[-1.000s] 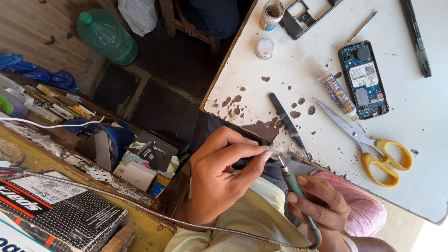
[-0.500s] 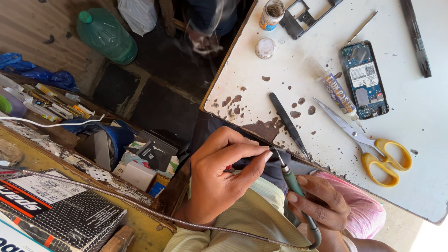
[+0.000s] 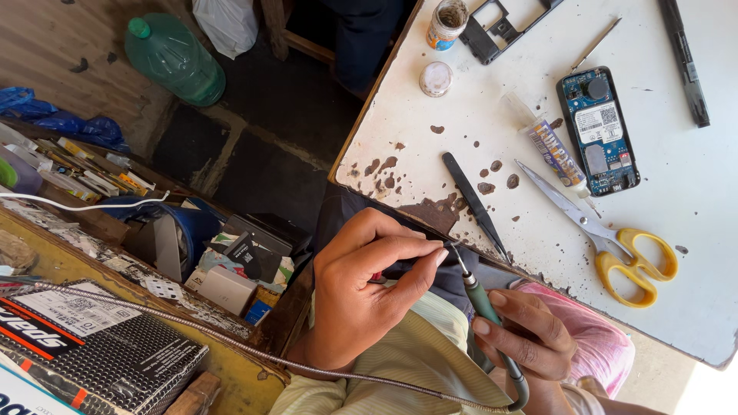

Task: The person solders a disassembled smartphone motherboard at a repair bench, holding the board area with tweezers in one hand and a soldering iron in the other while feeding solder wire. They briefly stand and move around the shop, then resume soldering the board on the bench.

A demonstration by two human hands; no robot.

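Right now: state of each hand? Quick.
Left hand: closed, fingertips pinching a small dark part; what it is cannot be told.
Right hand: closed around the soldering iron, its tip at the pinched part.

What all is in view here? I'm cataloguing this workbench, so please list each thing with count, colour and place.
table: 1, white with brown chipped spots, upper right
opened phone: 1, blue circuit board in black frame, on table
phone frame: 1, black, table top edge
scissors: 1, yellow handles, on table right of tweezers
tweezers: 1, black, near table edge
tube: 1, clear with print, beside phone
small jar: 1, table top
round lid: 1, whitish, below jar
pen: 1, black, far right
bottle: 1, green, floor
soldering iron: 1, green grip
left hand: fingers pinch small part, hard to tell
right hand: holds soldering iron
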